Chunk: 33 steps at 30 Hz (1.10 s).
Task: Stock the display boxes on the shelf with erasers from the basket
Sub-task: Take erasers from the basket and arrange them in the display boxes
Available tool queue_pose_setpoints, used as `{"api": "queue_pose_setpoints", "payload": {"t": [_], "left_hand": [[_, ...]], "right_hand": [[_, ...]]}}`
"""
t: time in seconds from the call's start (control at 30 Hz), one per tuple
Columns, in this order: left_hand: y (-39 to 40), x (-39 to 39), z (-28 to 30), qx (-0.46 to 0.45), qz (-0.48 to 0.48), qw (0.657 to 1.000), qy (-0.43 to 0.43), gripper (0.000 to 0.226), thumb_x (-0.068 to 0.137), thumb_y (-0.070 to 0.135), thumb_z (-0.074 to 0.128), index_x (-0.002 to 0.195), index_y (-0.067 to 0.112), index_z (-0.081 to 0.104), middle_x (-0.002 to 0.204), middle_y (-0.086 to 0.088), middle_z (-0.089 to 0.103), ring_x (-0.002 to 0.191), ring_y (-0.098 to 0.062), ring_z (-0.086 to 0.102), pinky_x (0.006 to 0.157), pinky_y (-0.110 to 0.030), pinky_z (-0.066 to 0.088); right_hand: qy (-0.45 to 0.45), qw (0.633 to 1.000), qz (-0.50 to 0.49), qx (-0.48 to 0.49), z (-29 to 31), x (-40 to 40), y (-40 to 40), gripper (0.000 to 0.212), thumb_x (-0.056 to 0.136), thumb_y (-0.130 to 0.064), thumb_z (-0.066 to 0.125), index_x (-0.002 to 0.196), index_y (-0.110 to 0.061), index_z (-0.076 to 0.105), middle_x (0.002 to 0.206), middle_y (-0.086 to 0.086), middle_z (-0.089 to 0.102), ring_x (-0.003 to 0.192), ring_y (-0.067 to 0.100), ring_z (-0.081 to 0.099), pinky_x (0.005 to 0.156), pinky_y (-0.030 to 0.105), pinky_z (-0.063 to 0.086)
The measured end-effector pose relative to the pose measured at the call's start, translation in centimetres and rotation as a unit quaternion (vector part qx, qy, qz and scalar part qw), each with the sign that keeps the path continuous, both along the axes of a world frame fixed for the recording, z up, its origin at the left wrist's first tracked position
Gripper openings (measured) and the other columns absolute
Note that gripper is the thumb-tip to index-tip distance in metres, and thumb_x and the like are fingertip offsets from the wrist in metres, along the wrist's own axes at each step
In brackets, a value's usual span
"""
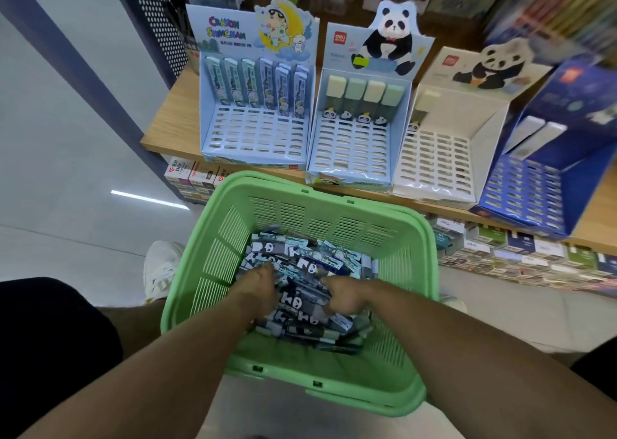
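A green plastic basket point(417, 271) sits in front of me, holding a heap of wrapped erasers point(310, 261) with panda and cartoon prints. Both my hands are down in the heap. My left hand point(258, 285) digs into the pile with its fingers curled among the erasers. My right hand point(344, 296) has its fingers curled down round some erasers; the fingertips are hidden. On the wooden shelf point(173, 114) beyond stand a light-blue cartoon display box point(257, 104), a blue panda box point(360, 111), a white panda box point(450, 131) and a dark-blue box point(547, 158), each partly filled.
A lower shelf under the wooden one carries rows of small boxed goods point(521, 251). Hanging packets and pens fill the wall above the display boxes. My white shoe point(162, 268) stands left of the basket on the pale floor. A dark perforated panel point(157, 14) edges the shelf's left side.
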<state>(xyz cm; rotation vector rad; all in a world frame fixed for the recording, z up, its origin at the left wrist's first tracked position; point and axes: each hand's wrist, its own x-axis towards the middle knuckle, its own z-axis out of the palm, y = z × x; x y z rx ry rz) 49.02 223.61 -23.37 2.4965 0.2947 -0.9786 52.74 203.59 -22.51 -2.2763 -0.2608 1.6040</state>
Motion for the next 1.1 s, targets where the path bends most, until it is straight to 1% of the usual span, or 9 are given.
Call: {"api": "queue_pose_setpoints", "payload": {"t": [0.1,0.2,0.33,0.43,0.63,0.73,0.87,1.0,1.1], "left_hand": [[-0.5,1.0,0.9,0.003,0.094,0.992,-0.083,0.027,0.096,0.018,0.051,0.12,0.008,0.057,0.117,-0.013,0.064,0.106,-0.03,0.061,0.082,-0.029,0.045],[-1.1,1.7,2.2,-0.092,0.203,0.973,-0.051,0.043,0.1,0.041,0.045,0.122,0.007,0.06,0.118,-0.016,0.065,0.108,-0.032,0.062,0.094,-0.041,0.049],[-3.4,2.4,6.7,-0.406,0.381,0.825,0.098,0.06,0.086,0.072,0.05,0.125,0.027,0.053,0.117,-0.002,0.058,0.106,-0.023,0.06,0.096,-0.041,0.045],[-5.1,3.6,9.9,-0.509,0.377,0.767,0.106,0.058,0.078,0.064,0.07,0.12,0.023,0.067,0.124,-0.004,0.059,0.118,-0.021,0.054,0.114,-0.045,0.028],[-4.7,4.6,14.2,-0.551,0.422,0.715,0.086,0.054,0.069,0.034,0.083,0.113,0.005,0.073,0.119,-0.024,0.066,0.111,-0.038,0.065,0.105,-0.054,0.045],[-5.2,4.9,15.8,-0.554,0.438,0.702,0.091,0.034,0.087,0.028,0.068,0.106,0.0,0.07,0.1,-0.023,0.069,0.092,-0.036,0.068,0.094,-0.051,0.052],[-6.6,5.6,18.3,-0.56,0.462,0.686,0.051,0.019,0.091,0.022,0.054,0.094,0.007,0.066,0.094,-0.017,0.065,0.082,-0.032,0.064,0.076,-0.056,0.058],[-6.9,6.2,19.8,-0.548,0.502,0.669,0.009,0.026,0.095,0.018,0.05,0.071,0.009,0.055,0.076,-0.009,0.062,0.07,-0.025,0.059,0.068,-0.039,0.051],[-6.5,6.9,20.1,-0.545,0.519,0.658,-0.007,0.023,0.091,0.016,0.051,0.069,0.009,0.05,0.089,-0.016,0.068,0.083,-0.026,0.065,0.073,-0.041,0.053]], "right_hand": [[0.004,0.999,-0.039,0.013,1.5,0.6,-0.5,0.078,0.092,-0.023,0.071,0.156,-0.015,0.027,0.137,0.01,0.053,0.123,0.029,0.055,0.103,0.041,0.045],[-0.002,0.994,-0.102,0.044,3.3,1.4,-0.9,0.056,0.09,-0.023,0.074,0.139,-0.016,0.048,0.129,0.007,0.06,0.122,0.031,0.058,0.106,0.045,0.045],[0.009,0.96,-0.231,0.159,6.8,2.5,-0.2,0.036,0.08,-0.032,0.082,0.111,-0.02,0.067,0.114,0.009,0.072,0.11,0.029,0.067,0.104,0.051,0.049],[0.003,0.931,-0.292,0.216,10.3,2.6,1.4,0.043,0.09,-0.022,0.074,0.129,-0.01,0.058,0.138,0.006,0.06,0.13,0.023,0.053,0.105,0.043,0.047],[0.002,0.916,-0.314,0.249,16.4,2.6,2.7,0.031,0.098,-0.008,0.062,0.128,-0.005,0.052,0.127,0.009,0.062,0.11,0.021,0.064,0.061,0.021,0.057],[-0.006,0.912,-0.325,0.25,18.5,2.4,2.8,0.025,0.099,-0.011,0.063,0.121,-0.001,0.06,0.109,0.012,0.071,0.092,0.02,0.073,0.075,0.035,0.063],[-0.047,0.92,-0.317,0.225,21.3,2.6,2.3,0.027,0.101,-0.023,0.06,0.122,-0.006,0.056,0.089,0.006,0.066,0.048,0.004,0.063,0.045,0.019,0.05],[-0.064,0.939,-0.296,0.16,22.2,3.1,2.4,0.032,0.1,-0.044,0.058,0.106,-0.013,0.056,0.079,0.008,0.066,0.045,0.009,0.052,0.043,0.024,0.043],[-0.072,0.955,-0.259,0.124,23.0,2.8,2.1,0.053,0.098,-0.06,0.049,0.132,-0.02,0.047,0.078,0.008,0.065,0.044,0.008,0.055,0.039,0.02,0.031]]}}
